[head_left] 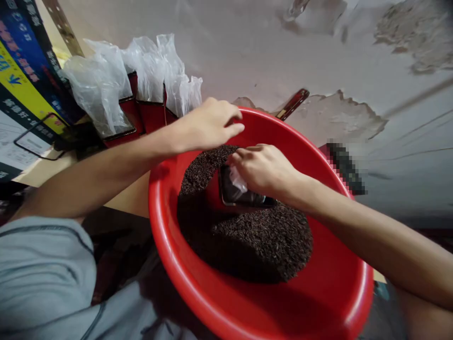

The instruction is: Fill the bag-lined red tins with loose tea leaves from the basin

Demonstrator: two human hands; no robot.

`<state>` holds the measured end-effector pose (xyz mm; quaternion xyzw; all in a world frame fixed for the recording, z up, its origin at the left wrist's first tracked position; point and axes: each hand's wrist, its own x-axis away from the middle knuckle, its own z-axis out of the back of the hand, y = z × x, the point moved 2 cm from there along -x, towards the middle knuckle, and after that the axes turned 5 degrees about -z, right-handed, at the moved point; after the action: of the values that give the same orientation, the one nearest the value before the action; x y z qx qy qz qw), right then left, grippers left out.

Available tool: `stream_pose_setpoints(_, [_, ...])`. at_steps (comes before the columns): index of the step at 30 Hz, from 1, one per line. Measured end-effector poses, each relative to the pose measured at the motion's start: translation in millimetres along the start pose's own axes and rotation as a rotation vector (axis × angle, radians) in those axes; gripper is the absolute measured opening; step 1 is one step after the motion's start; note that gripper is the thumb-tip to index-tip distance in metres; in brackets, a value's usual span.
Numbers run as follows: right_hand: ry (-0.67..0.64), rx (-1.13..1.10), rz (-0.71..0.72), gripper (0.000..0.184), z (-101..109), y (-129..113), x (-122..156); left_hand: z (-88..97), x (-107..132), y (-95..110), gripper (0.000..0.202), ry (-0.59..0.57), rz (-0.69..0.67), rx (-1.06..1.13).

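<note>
A large red plastic basin (pixel 161 231) holds a heap of dark, loose tea-like leaves (pixel 283 236). On the heap sits a red box with a dark rim (pixel 214 189), its open top facing up. My right hand (pixel 267 167) is closed on the gathered clear plastic bag (pixel 238 179) at the mouth of this box. Above the basin's far-left rim hovers my left hand (pixel 212 123), thumb and fingers apart, with nothing in it. The right hand covers much of the box's opening, so the bag's inside is hidden.
Several red boxes (pixel 150 113) with clear plastic bags (pixel 102 89) sticking out stand at the back left. Printed cartons (pixel 21 80) are stacked at the far left. Behind the basin, the wall (pixel 226 56) has peeling patches, and a dark red strip (pixel 293 104) leans there.
</note>
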<state>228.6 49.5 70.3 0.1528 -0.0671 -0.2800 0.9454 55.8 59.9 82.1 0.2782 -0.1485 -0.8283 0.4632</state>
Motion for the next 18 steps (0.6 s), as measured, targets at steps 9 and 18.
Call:
stream_pose_setpoints(9, [-0.255, 0.045, -0.544, 0.030, 20, 10, -12, -70.9, 103, 57, 0.132, -0.297, 0.147, 0.175])
stream_pose_setpoints(18, [-0.200, 0.099, -0.483, 0.052, 38, -21, 16, -64.0, 37, 21, 0.138, -0.259, -0.118, 0.426])
